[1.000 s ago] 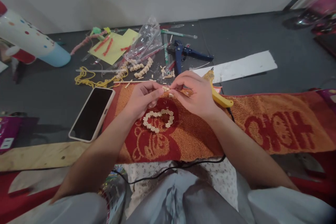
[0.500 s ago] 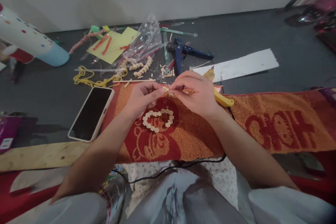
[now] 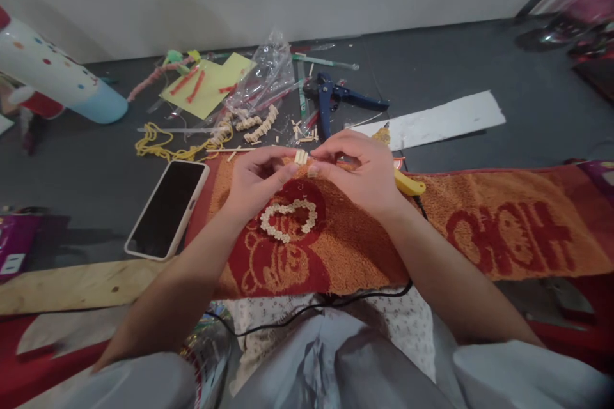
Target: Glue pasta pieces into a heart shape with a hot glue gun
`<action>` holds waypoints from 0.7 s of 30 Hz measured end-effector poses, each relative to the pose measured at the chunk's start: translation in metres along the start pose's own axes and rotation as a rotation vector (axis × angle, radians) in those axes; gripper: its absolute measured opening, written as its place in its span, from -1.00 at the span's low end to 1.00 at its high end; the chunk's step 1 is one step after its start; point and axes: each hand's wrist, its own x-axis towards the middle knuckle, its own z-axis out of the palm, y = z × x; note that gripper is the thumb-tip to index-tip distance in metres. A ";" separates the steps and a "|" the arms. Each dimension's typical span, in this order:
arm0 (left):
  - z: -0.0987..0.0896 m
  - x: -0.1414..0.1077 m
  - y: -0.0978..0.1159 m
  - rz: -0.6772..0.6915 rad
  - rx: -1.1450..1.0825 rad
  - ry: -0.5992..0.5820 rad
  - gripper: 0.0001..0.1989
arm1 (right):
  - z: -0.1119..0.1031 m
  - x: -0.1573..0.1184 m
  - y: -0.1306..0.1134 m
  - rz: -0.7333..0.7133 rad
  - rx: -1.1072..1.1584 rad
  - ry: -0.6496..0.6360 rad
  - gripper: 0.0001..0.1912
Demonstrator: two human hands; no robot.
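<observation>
Stn at worktop, person seated, forearms over orange-red towel. Both hands close tog., just beyond the heart outline.

L hand: thumb + fingers pinched on a small cluster of cut sticks, a few pale pcs side by side, held up off towel. R hand: fingertips right beside cluster; can't tell if they grip it, a separate pc, or nothing. Pale spot at R thumb tip, too small to ID.

Step in hand, my guess: fitting or pressing short pcs tog. at the fingertips, L as holder, R as adjuster. Next move prob. calls for L kept steady, light R pressure, pcs lined up flush; too hard a squeeze cd skew the row.

Heart outline, made of like pale pcs, lies flat on towel below hands, untouched. Looks like a closed loop, tho detail is small. Loose cut pcs on worktop just past hands, w/ curved strips of pcs to their L.

Yellow tool, poss. glue gun, partly hidden behind R hand; no contact I can confirm. Blue cutter beyond hands, not held. Phone L of towel, screen dark.
</observation>
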 end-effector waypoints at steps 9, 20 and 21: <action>0.001 -0.003 0.007 0.187 0.208 0.002 -0.84 | 0.001 -0.001 -0.001 -0.047 -0.016 0.020 -0.96; 0.002 -0.006 0.008 0.369 0.427 0.027 -0.82 | 0.002 -0.004 0.006 -0.170 -0.071 0.041 -0.98; 0.002 -0.006 0.008 0.380 0.437 0.031 -0.82 | 0.002 -0.004 0.006 -0.164 -0.074 0.036 -0.97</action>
